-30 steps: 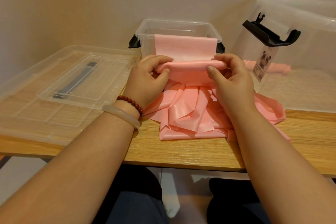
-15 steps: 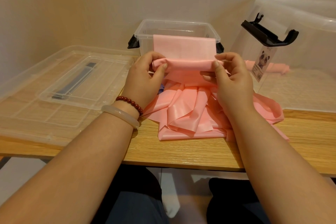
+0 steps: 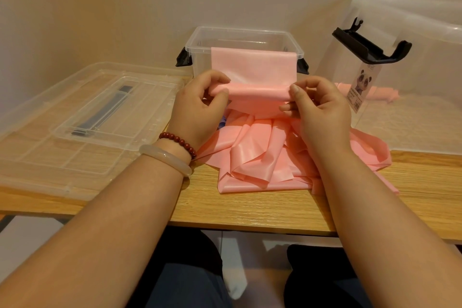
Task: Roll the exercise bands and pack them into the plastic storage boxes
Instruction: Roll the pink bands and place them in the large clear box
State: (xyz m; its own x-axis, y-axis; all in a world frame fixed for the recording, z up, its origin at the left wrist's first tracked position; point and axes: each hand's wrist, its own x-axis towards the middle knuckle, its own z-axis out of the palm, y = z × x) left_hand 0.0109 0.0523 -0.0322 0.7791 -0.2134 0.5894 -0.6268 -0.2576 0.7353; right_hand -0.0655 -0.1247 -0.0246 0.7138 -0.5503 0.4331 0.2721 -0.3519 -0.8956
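Head view shows your left hand (image 3: 200,110) and right hand (image 3: 325,117) raised a little above the desk (image 3: 250,210). Each hand pinches one end of the roll (image 3: 257,92) of the pink band (image 3: 252,157). Your fingers (image 3: 221,95) are curled, with thumbs on the near side of the roll, and the roll lies level between both hands. From the roll, one flat part of the band goes up and hangs over the front rim of the small box (image 3: 240,37). The loose rest lies crumpled on the desk under your hands. A clear lid (image 3: 82,117) lies flat at the left. At the right a big box (image 3: 412,70) stands on its side, and a second band (image 3: 382,94) is inside it.
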